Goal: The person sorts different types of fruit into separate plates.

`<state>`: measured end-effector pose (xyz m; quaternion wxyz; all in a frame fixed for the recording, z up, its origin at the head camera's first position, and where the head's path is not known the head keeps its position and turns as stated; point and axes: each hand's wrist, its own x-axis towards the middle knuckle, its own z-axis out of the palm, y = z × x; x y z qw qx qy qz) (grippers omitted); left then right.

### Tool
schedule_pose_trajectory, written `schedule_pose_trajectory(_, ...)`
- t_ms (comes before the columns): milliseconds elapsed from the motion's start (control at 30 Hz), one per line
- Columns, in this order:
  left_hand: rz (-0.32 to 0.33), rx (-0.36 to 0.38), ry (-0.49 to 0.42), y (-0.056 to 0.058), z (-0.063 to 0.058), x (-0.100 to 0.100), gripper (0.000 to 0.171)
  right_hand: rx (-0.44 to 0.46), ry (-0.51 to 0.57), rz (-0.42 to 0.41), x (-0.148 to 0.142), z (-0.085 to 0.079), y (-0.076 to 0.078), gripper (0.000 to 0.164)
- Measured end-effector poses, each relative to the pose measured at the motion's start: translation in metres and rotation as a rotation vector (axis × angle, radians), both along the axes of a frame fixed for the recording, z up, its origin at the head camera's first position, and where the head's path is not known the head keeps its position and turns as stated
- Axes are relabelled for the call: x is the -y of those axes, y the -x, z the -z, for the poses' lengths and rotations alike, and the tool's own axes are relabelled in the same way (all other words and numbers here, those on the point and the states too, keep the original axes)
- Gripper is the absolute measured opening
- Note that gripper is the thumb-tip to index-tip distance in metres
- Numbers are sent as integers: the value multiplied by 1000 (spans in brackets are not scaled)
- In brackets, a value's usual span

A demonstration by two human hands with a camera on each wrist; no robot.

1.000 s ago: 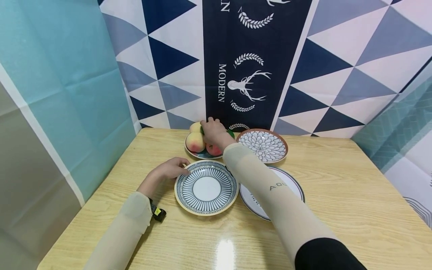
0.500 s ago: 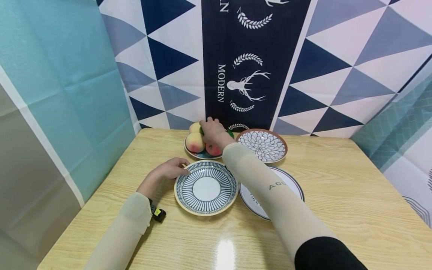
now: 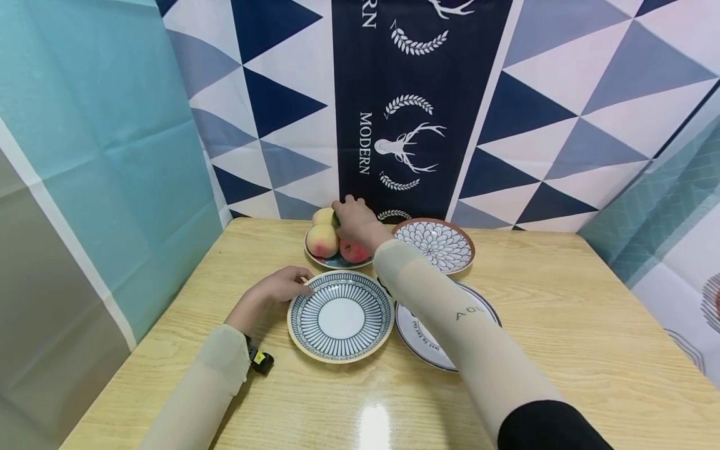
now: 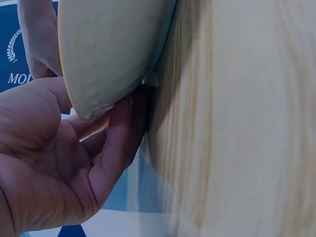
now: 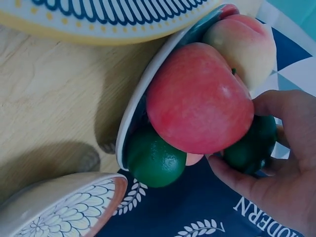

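Note:
My left hand (image 3: 281,284) pinches the left rim of a blue-striped plate (image 3: 340,317), thumb on the edge and fingers curled beneath it. From the left wrist view, the plate's pale underside (image 4: 108,49) rises from those fingers. Farther back, my right hand (image 3: 357,220) reaches into a fruit plate (image 3: 337,263). Its thumb and fingers close round a dark green lime (image 5: 253,144), partly hidden behind a red apple (image 5: 197,98). Peaches (image 3: 322,241) sit to the left of that apple, and a second green lime (image 5: 157,157) lies near the fruit plate's rim.
A brown-rimmed plate with a petal pattern (image 3: 435,245) stands at the back, right of the fruit. Under my right forearm lies a white plate with a dark rim line (image 3: 419,337), partly covered. Patterned cloth (image 3: 287,150) hangs behind the wooden table (image 3: 562,325).
The head view has shifted slightly, so the table things appear a little lower and farther left. Both hands keep their places on the plate and at the fruit.

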<state>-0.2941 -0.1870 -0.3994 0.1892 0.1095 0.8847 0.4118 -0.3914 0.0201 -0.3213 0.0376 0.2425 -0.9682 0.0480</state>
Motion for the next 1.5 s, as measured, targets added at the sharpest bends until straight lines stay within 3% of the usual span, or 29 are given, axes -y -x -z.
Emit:
schedule_pose_trajectory(467, 10, 6, 10, -2, 3, 3, 16, -35, 12, -30, 3, -12, -10, 57)
schedule_pose_trajectory(967, 80, 50, -6, 1, -1, 5, 18, -95, 1, -130, 8, -22, -35, 64)
schedule_pose_trajectory(1500, 91, 109, 6, 6, -6, 3, 22, -110, 72, -185, -2, -23, -60, 63)
